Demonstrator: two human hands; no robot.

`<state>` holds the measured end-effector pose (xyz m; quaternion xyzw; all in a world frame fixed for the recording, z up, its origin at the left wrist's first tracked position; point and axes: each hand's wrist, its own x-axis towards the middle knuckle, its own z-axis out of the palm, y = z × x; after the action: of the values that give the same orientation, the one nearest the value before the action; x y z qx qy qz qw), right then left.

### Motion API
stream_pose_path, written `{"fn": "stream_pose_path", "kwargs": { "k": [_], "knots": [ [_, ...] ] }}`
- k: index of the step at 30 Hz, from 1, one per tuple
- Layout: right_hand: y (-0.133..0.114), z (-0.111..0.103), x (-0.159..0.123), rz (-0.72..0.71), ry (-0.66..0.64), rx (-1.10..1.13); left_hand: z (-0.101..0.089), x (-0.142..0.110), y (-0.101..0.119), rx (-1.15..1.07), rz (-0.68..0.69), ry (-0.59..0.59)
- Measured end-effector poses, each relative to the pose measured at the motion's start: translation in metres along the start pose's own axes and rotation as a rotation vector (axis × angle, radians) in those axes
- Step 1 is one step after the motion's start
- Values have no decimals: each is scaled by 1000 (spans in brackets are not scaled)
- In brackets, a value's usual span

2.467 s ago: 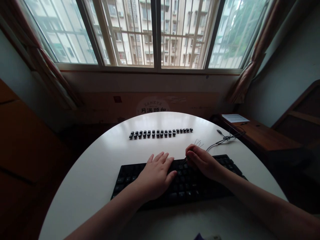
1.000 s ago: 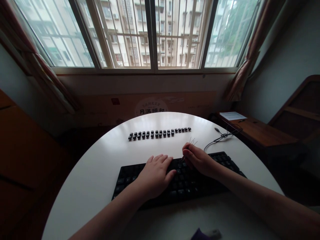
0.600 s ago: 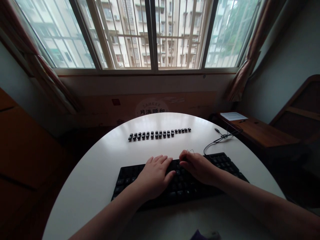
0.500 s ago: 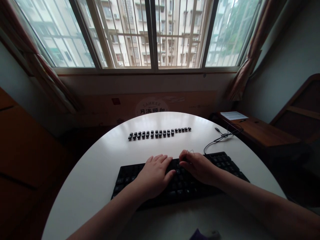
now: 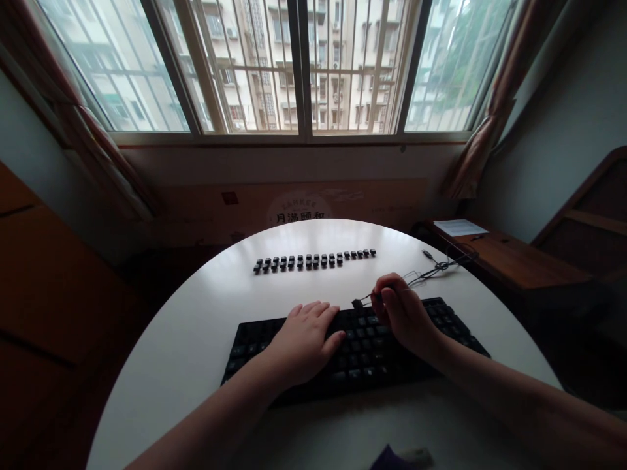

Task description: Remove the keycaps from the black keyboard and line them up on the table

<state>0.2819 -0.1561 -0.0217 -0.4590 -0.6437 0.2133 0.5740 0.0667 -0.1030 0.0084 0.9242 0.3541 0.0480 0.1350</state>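
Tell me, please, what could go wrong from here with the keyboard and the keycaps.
1. The black keycap at the end of the thin wire tool in the right hand is clear of the fingers, so it could slip and drop onto the keyboard or the table.
2. The loose keycaps stand close together in rows, so a careless bump might knock several out of line.

Curtains (image 5: pixel 475 156) flank the window (image 5: pixel 304 78); white paper (image 5: pixel 460 227) lies on brown wooden furniture (image 5: pixel 531 264).
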Motion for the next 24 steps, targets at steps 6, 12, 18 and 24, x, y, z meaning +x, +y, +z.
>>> {"fn": "stream_pose_path", "kwargs": {
  "k": [6, 12, 18, 24],
  "knots": [
    [-18, -6, 0, -334, -245, -214, -10, 0, 2, -141, 82, 186],
    [-26, -4, 2, -579, -307, -254, -21, 0, 4, -436, 161, 254],
    [-30, -3, 2, -702, -261, -497, -20, 5, -5, -599, 40, 226],
    [-35, -10, 6, -607, -157, -588, -31, 4, -9, -684, -18, 205]
  ]
}}
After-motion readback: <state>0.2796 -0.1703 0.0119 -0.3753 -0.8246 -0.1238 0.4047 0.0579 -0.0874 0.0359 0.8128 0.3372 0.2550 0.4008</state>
